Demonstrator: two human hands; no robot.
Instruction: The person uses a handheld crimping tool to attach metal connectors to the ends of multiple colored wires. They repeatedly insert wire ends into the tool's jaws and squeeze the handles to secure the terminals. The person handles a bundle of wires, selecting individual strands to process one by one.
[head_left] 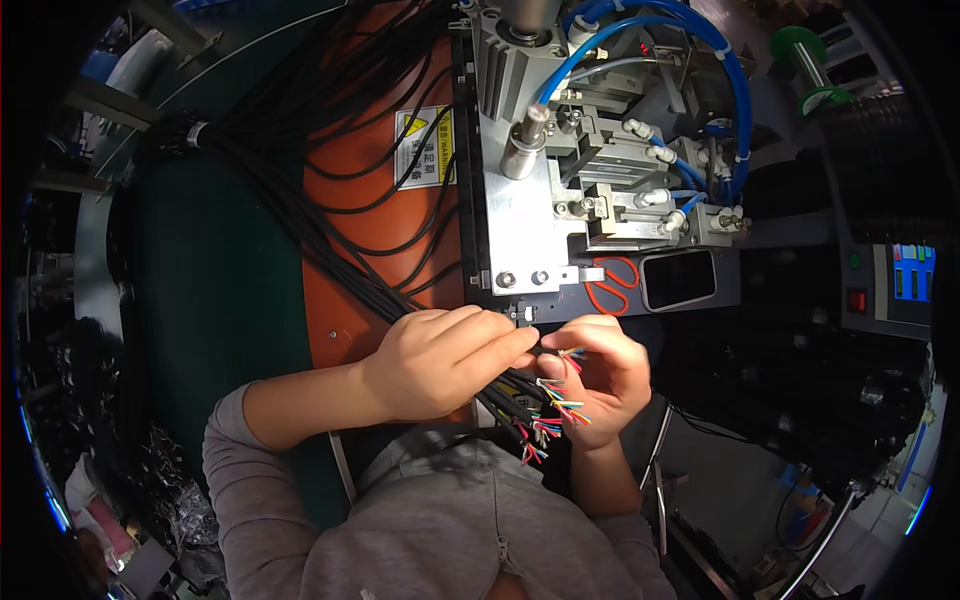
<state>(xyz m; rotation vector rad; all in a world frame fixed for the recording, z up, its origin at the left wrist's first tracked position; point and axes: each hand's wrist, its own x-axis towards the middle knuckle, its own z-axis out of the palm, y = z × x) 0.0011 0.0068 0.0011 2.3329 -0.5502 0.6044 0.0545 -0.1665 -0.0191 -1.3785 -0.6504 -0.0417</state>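
My left hand (440, 360) is closed, its fingertips pinching a black cable (543, 347) just in front of the machine. From that cable's end, thin coloured wires (571, 356) fan out between the thumb and fingers of my right hand (610, 375), which is closed around them. Below both hands hangs a bundle of black cable ends (510, 392), each with red, blue, yellow and white wires spread loose. Part of this bundle is hidden under my left hand. A small fixture with a white piece (527, 313) sits right above my fingertips, apart from them.
A metal pneumatic machine (520, 220) with blue air hoses (742, 110) stands ahead. Long black cables (330, 225) run over an orange board (350, 290) from the upper left. Red-handled scissors (612, 290) and a phone (680, 279) lie right of the machine, near a control panel (895, 285).
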